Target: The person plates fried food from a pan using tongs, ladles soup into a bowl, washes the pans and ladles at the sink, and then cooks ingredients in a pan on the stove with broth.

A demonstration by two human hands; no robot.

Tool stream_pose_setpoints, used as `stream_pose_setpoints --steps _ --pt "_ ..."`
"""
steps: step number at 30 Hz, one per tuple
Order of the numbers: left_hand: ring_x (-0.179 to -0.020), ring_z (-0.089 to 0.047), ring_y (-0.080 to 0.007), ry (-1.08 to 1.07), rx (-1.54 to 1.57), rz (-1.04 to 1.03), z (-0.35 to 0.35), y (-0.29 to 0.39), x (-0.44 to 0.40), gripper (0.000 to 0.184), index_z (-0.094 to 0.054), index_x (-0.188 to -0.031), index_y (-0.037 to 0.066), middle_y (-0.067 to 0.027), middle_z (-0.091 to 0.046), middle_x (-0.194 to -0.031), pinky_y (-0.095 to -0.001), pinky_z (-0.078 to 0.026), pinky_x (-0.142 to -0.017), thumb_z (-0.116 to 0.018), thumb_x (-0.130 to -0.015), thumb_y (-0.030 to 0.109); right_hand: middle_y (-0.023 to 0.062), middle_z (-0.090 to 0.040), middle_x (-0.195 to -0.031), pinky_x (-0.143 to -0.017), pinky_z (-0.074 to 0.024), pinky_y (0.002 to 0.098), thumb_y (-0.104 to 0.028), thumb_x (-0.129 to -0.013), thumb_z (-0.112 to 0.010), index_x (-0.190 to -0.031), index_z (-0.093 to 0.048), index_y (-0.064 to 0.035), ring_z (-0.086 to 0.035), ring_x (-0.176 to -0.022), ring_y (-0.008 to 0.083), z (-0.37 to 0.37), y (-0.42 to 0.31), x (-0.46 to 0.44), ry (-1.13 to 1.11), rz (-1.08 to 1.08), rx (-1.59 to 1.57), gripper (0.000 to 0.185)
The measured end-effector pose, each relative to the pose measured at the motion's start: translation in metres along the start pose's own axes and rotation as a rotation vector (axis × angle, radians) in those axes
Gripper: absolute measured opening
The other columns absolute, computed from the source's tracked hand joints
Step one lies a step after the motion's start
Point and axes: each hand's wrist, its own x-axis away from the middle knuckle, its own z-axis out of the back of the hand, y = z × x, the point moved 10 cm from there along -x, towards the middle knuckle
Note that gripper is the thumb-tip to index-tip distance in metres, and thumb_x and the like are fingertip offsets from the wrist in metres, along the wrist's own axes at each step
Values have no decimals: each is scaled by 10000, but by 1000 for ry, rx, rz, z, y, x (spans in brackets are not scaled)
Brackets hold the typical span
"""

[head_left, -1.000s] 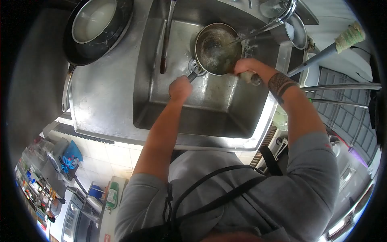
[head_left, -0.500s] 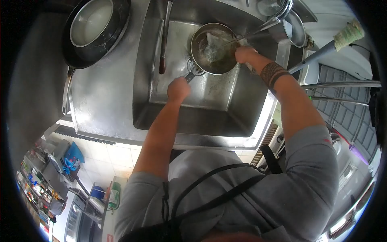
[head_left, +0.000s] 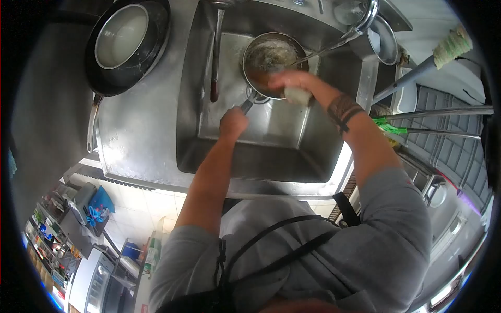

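Observation:
A round pan point(head_left: 271, 49) sits in the steel sink point(head_left: 261, 159), tilted a little, with water running into it from the faucet point(head_left: 360, 27). My left hand point(head_left: 234, 123) is closed around the pan's dark handle point(head_left: 247, 105), near the drain. Over the pan's near right edge is my right hand point(head_left: 292, 81), blurred by motion, its fingers bent round a pale cloth or sponge point(head_left: 297, 96). A long utensil point(head_left: 216, 57) with a dark reddish end leans inside the sink's left part.
On the left counter point(head_left: 138, 141) a pale bowl point(head_left: 121, 36) rests in a large black pan point(head_left: 99, 78). A metal pot point(head_left: 387, 44) stands beyond the sink's right edge. Mop or broom handles point(head_left: 443, 111) extend at the right.
My right hand has moved left from the pan's right side to over its near edge, with the pale item. The pan has shifted slightly left; my left hand stays on its handle.

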Motion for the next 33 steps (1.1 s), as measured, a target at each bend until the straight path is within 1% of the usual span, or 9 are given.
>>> stream_pose_setpoints --steps 4,8,11,14,18,22,24,29,33 --pt "-1115 -658 -414 -9 0 -35 6 -2 3 317 -702 -1091 4 -248 -696 -1152 -477 -526 -960 -587 -834 148 129 -648 -1340 -933 -522 409 -378 -911 -628 -1381 -615 -141 -657 -1108 300 10 54 17 -301 -112 987 526" --pt "-1112 -655 -420 -61 -16 -76 -7 11 -5 314 -701 -1072 -11 -249 -695 -1153 -479 -522 -959 -583 -822 138 183 -737 -1054 -873 -555 453 -229 -845 -613 -1030 -772 -67 -702 -987 353 112 -8 -16 233 51 934 292" --pt "-1120 -651 -419 -50 47 -21 -15 10 4 313 -705 -1064 -16 -253 -693 -1155 -480 -521 -957 -593 -818 141 224 -731 -947 -773 -587 491 -166 -746 -643 -976 -767 -46 -718 -898 396 34 -88 -8 433 142 822 288" --pt "-1127 -650 -416 -51 66 -1 -12 1 -1 313 -710 -1057 -21 -254 -693 -1154 -476 -523 -955 -600 -814 143 250 -714 -924 -800 -569 529 -144 -746 -619 -937 -755 -34 -701 -912 415 -55 -65 26 212 309 799 260" --pt "-1134 -648 -415 -107 47 24 -8 -4 3 319 -712 -1064 -22 -256 -689 -1166 -467 -527 -956 -602 -815 146 196 -721 -1096 -858 -560 474 -185 -841 -596 -1145 -738 -100 -693 -1024 386 -8 30 27 -139 -40 1193 346" --pt "-1130 -647 -419 -72 33 -38 -27 0 -11 324 -710 -1071 -24 -259 -684 -1175 -467 -525 -961 -599 -816 143 163 -731 -1109 -831 -568 449 -201 -839 -603 -1174 -737 -108 -706 -1001 346 84 -17 4 381 -86 859 373" --pt "-1132 -643 -424 -51 59 -38 -17 8 -1 324 -708 -1071 -25 -263 -682 -1173 -473 -520 -966 -596 -817 143 164 -732 -1099 -814 -569 448 -205 -849 -587 -1215 -710 -133 -705 -969 356 31 -18 -52 314 291 939 393" --pt "-1149 -629 -434 -32 28 -52 -9 2 -5 322 -697 -1071 -25 -271 -679 -1162 -482 -507 -984 -593 -823 151 183 -742 -1044 -810 -562 477 -173 -790 -587 -1071 -757 -36 -717 -924 367 -44 11 -1 -148 179 1147 356" --pt "-1143 -635 -430 -73 40 -44 -29 10 0 352 -678 -1121 -17 -266 -678 -1178 -466 -509 -988 -589 -826 153 173 -747 -1038 -815 -559 481 -218 -775 -603 -1009 -773 -28 -721 -896 360 34 5 -36 165 89 1133 347"
